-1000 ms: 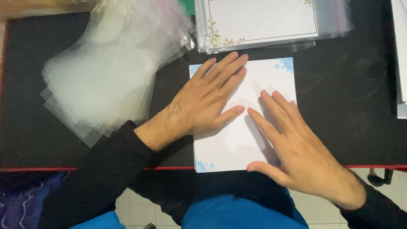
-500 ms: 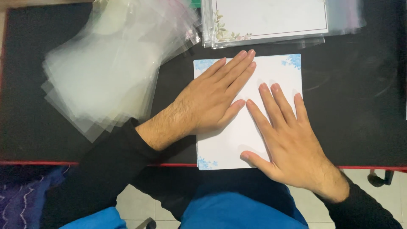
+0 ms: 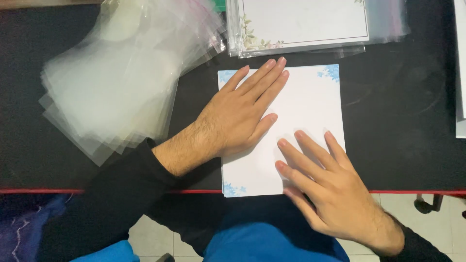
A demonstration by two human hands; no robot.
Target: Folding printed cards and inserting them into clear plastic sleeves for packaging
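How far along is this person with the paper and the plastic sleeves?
Already done, it seems: a stack of bagged floral sheets lies at the table's far edge. In hand: the left hand and right hand both press flat on a white sheet with blue corner flowers, which is not yet in a sleeve. Left: a loose pile of empty clear sleeves beside it.

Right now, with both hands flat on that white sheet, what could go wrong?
The white sheet with blue corner flowers reaches the table's red edge; a push from the right hand might slide it off. Pressing with the left hand could crease it. The loose pile of clear plastic sleeves looks slippery and could be knocked.
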